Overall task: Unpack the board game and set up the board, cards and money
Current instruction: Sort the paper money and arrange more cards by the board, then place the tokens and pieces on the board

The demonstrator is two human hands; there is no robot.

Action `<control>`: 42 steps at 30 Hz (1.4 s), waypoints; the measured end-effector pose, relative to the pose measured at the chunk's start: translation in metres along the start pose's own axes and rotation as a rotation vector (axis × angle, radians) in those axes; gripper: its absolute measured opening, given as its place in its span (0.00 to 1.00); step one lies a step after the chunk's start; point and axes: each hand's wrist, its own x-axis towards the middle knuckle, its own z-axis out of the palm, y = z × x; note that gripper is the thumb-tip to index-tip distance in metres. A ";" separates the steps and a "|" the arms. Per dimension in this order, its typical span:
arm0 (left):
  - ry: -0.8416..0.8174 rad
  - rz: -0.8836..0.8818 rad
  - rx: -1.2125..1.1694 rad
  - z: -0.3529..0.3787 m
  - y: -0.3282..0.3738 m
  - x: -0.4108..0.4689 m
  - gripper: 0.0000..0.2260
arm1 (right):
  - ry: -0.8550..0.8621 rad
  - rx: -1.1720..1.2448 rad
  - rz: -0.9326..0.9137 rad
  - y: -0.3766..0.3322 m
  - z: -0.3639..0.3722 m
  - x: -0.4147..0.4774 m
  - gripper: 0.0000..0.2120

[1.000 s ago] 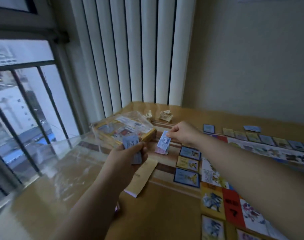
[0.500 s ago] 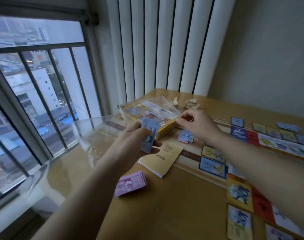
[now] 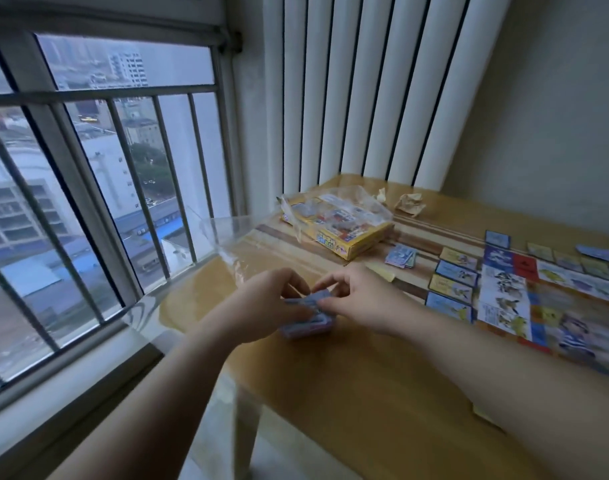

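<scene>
My left hand (image 3: 261, 303) grips a stack of bluish paper money (image 3: 308, 318) just above the wooden table (image 3: 365, 393). My right hand (image 3: 361, 299) meets it from the right and pinches the top of the stack. A small pile of blue and pink notes (image 3: 401, 255) lies farther back, beside the yellow game box (image 3: 344, 230). The game board (image 3: 538, 296) is spread at the right with cards (image 3: 452, 282) in a column along its left side. A yellow booklet (image 3: 382, 271) is mostly hidden behind my right hand.
Loose clear plastic wrap (image 3: 330, 206) lies over the box. Crumpled paper scraps (image 3: 410, 204) sit at the table's far edge. A barred window (image 3: 88, 202) runs along the left, and white vertical blinds (image 3: 365, 91) hang behind the table.
My right hand left the small note pile by the box and came back to the stack in my left hand. The view swung left toward the window.
</scene>
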 end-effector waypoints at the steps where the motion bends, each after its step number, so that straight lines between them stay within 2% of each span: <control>1: 0.016 0.004 0.063 0.002 -0.002 0.000 0.10 | 0.025 -0.031 0.002 0.003 0.003 0.001 0.09; 5: 0.036 -0.008 0.176 0.013 -0.007 -0.002 0.11 | 0.083 -0.143 0.005 0.012 0.015 0.003 0.09; 8: 0.066 -0.006 0.217 0.020 -0.008 -0.006 0.14 | 0.073 -0.231 0.002 0.014 0.019 0.003 0.13; 10: 0.044 0.001 0.280 0.021 -0.006 -0.008 0.17 | 0.004 -0.277 -0.005 0.011 0.016 0.002 0.15; 14: -0.024 -0.016 0.398 0.023 -0.001 -0.006 0.22 | -0.147 -0.409 -0.037 0.001 0.009 0.006 0.10; 18: -0.047 -0.047 0.440 0.023 0.000 -0.004 0.26 | -0.217 -0.482 -0.032 0.000 0.012 0.011 0.12; 24: -0.071 -0.039 0.516 0.023 0.006 -0.003 0.22 | -0.280 -0.529 -0.007 -0.004 0.012 0.016 0.17; 31: -0.053 -0.037 0.503 0.023 0.002 -0.003 0.21 | -0.196 -0.481 -0.050 -0.002 0.009 0.016 0.15; 38: 0.087 -0.066 0.484 0.031 0.001 -0.006 0.23 | -0.025 -0.413 -0.084 0.003 0.011 0.011 0.24; 42: 0.138 -0.060 0.462 0.030 0.004 -0.007 0.21 | 0.057 -0.378 -0.101 0.004 -0.001 0.002 0.20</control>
